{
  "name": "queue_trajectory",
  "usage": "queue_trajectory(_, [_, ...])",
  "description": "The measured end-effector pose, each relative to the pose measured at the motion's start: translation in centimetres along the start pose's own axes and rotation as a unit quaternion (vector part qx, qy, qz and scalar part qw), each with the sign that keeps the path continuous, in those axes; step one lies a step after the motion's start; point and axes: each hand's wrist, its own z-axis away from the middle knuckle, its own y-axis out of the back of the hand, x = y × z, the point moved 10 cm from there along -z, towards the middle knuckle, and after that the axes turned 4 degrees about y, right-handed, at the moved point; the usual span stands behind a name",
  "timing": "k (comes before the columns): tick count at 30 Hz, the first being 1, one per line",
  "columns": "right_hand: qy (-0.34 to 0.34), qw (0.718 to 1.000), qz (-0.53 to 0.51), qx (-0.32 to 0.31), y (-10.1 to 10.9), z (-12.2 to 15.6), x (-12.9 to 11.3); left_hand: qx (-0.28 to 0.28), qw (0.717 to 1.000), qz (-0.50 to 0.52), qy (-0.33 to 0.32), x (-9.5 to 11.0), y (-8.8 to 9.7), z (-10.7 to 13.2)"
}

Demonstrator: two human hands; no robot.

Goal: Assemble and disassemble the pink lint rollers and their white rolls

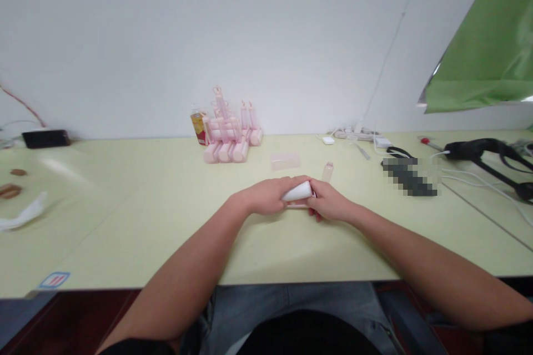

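Note:
In the head view, a white cylindrical roll [298, 192], which looks like a lint roller's, sits between my two hands just above the table. My left hand [268, 195] wraps round its left end, fingers over the top. Closed on the right end is my right hand [328, 199], its thumb towards the roll. A pale pink strip [297, 204] shows along the roll's lower side; how the two join is partly hidden by my fingers. Just beyond my hands lie a translucent pink cover [285, 160] and a small clear pinkish handle-like piece [327, 171].
Several pink rollers [225, 150] with handles are stacked by the wall, beside a yellow and red carton [199, 126]. A black phone [45, 138] and crumpled tissue [25, 213] are at left. White cables [478, 177] and a black strapped device [487, 150] occupy the right.

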Motion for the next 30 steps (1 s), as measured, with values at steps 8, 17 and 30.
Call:
queue_trajectory(8, [-0.015, 1.0, -0.014, -0.006, -0.17, -0.21, 0.45, 0.003, 1.0, -0.024, 0.02, -0.33, -0.24, -0.14])
queue_trajectory(17, [-0.013, 0.998, -0.054, -0.032, -0.27, -0.12, -0.29, -0.003, 1.0, -0.017, 0.021, 0.03, -0.38, -0.16])
queue_trajectory(30, [0.01, 0.997, -0.021, -0.077, -0.71, -0.35, 0.45, -0.02, 0.998, -0.032, 0.046, 0.23, -0.42, -0.13])
